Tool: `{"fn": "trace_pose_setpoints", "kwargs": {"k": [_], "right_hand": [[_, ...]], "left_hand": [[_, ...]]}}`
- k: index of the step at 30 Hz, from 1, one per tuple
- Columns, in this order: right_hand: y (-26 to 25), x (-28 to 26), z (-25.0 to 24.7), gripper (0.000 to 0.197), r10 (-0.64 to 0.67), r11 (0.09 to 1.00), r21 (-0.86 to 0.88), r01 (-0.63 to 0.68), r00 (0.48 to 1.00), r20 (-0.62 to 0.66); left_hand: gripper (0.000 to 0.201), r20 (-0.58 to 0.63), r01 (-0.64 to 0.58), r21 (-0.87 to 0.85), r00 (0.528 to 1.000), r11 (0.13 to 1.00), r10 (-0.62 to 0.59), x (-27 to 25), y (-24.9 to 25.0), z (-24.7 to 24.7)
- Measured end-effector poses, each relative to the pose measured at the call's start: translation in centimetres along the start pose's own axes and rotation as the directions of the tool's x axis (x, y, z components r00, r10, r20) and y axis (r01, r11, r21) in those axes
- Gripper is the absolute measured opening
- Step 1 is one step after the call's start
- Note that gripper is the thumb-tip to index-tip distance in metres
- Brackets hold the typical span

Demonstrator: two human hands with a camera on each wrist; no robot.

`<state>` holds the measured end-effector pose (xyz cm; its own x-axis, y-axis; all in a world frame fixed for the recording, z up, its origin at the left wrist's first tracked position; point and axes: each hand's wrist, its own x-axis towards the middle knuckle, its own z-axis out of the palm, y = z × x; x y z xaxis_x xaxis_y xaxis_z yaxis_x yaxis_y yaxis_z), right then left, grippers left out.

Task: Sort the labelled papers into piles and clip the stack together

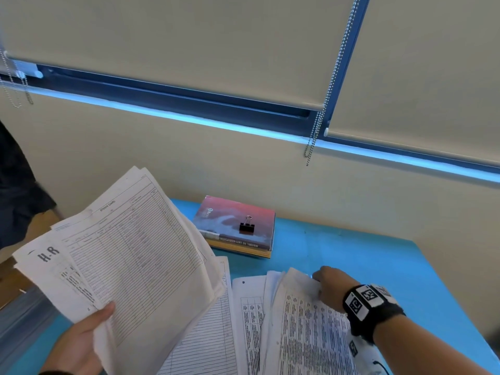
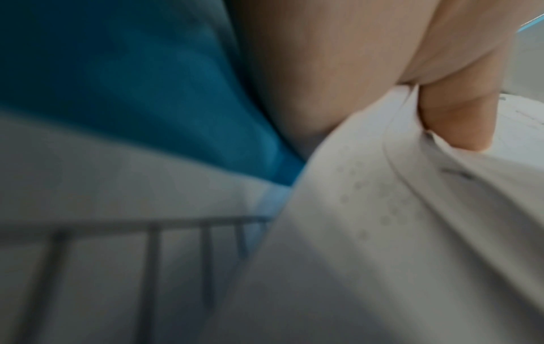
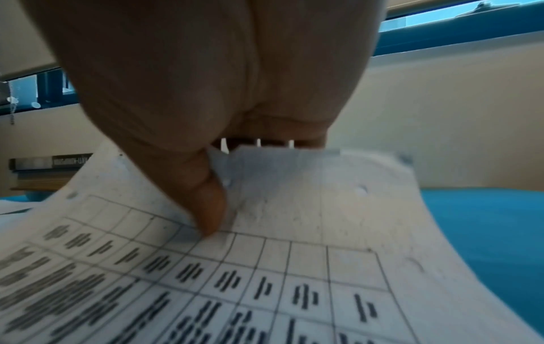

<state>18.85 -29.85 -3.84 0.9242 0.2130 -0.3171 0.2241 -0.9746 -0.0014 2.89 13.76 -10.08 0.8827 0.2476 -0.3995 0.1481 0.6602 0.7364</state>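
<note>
Blue table (image 1: 365, 255): set against a beige wall (image 1: 243, 163) below a blue-framed window with drawn blinds (image 1: 189, 36); bare surface is shown at the far right and behind the papers, while the near left and centre are covered. Held sheaf of papers (image 1: 130, 253): lined forms, fanned and raised above the table's left part, tilted toward the wall; a lower sheet is marked "H-R" in hand lettering, and the top one is headed "STOCK CARD". Spread papers (image 1: 243, 320): several overlapping printed sheets lying flat on the table between the two hands, their far edges short of the book. Gridded sheet (image 3: 265, 267): rightmost of the spread, its far edge lifted and curled upward off the table, with blue surface open just to its right. Book (image 1: 235, 226): red and blue cover, lying flat near the wall, just beyond the papers and apart from both hands. Left hand (image 1: 81, 339): closed around the lower edge of the held sheaf, the thumb (image 2: 459, 116) pressed on top. Right hand (image 1: 332, 288): a marker-covered band is worn at the wrist; the far edge of the gridded sheet is pinched between thumb and fingers (image 3: 206, 197). Binder clip (image 1: 246, 226): black, resting on the book cover, handles up, well clear of either hand.
</note>
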Motion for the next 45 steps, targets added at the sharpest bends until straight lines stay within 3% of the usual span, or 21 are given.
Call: {"fn": "trace_pose_setpoints", "kwargs": {"k": [1, 3, 5, 9, 13, 16, 19, 24, 26, 31, 35, 38, 41, 45], "right_hand": [[-0.1, -0.1, 0.0, 0.015, -0.008, 1.000, -0.004, 0.008, 1.000, 0.006], [-0.1, 0.0, 0.4, 0.045, 0.009, 1.000, 0.011, -0.009, 0.999, 0.033], [-0.4, -0.1, 0.6, 0.055, 0.037, 0.999, 0.022, -0.038, 0.998, 0.048], [-0.5, -0.6, 0.4, 0.022, 0.058, 0.998, -0.030, -0.059, 0.998, -0.038], [-0.2, -1.5, -0.8, 0.025, 0.060, 0.994, 0.096, -0.057, 0.998, -0.031], [-0.1, -2.2, -2.2, 0.014, -0.058, 0.996, 0.073, 0.058, 0.998, 0.001], [-0.2, -3.0, -4.2, 0.020, -0.142, 0.984, 0.102, 0.143, 0.990, -0.021], [-2.1, -5.9, -8.6, 0.004, -0.269, 0.947, 0.138, 0.289, 0.952, -0.144], [-3.4, -7.0, -10.5, 0.007, -0.318, 0.923, 0.148, 0.356, 0.919, -0.233], [-6.8, -9.0, -15.1, 0.007, -0.420, 0.872, 0.063, 0.486, 0.807, -0.415], [-8.5, -10.1, -17.6, 0.008, -0.499, 0.849, -0.122, 0.514, 0.705, -0.504], [-9.2, -10.9, -19.3, 0.013, -0.490, 0.849, -0.101, 0.519, 0.701, -0.518], [-9.6, -11.0, -20.5, 0.024, -0.483, 0.850, -0.089, 0.519, 0.702, -0.524], [-9.7, -11.0, -20.8, 0.024, -0.468, 0.875, -0.149, 0.460, 0.726, -0.503]], "left_hand": [[0.036, 0.009, -0.005, 0.004, 1.000, 1.000, 0.005, -0.1, 0.0, 0.1], [0.035, 0.030, -0.010, 0.015, 1.000, 1.000, 0.009, -0.4, 0.1, 0.4], [0.036, 0.024, -0.017, 0.023, 1.000, 1.000, 0.017, -0.6, 0.1, 0.6], [0.031, -0.021, 0.021, 0.004, 1.000, 1.000, -0.021, -0.7, 0.1, 0.3], [0.027, -0.064, 0.029, 0.014, 0.998, 0.999, -0.028, -1.0, 0.2, 0.9], [0.031, -0.077, -0.003, 0.028, 0.997, 1.000, 0.005, -1.2, 0.5, 1.3], [0.034, -0.069, -0.035, 0.059, 0.997, 0.998, 0.039, -1.2, 1.5, 2.4], [0.026, -0.132, -0.151, 0.137, 0.977, 0.979, 0.169, -1.0, 4.6, 5.5], [0.028, -0.101, -0.206, 0.197, 0.968, 0.959, 0.228, -1.2, 5.3, 7.2], [0.020, 0.066, -0.341, 0.445, 0.935, 0.828, 0.349, -2.6, 4.9, 12.0], [0.013, 0.252, -0.386, 0.619, 0.923, 0.684, 0.293, -4.1, 3.9, 14.3], [0.009, 0.359, -0.435, 0.691, 0.900, 0.577, 0.249, -5.2, 3.3, 15.5], [0.028, 0.403, -0.466, 0.745, 0.884, 0.477, 0.234, -6.3, 2.9, 16.3], [0.044, 0.437, -0.466, 0.752, 0.882, 0.467, 0.176, -7.9, 2.6, 16.9]]}}
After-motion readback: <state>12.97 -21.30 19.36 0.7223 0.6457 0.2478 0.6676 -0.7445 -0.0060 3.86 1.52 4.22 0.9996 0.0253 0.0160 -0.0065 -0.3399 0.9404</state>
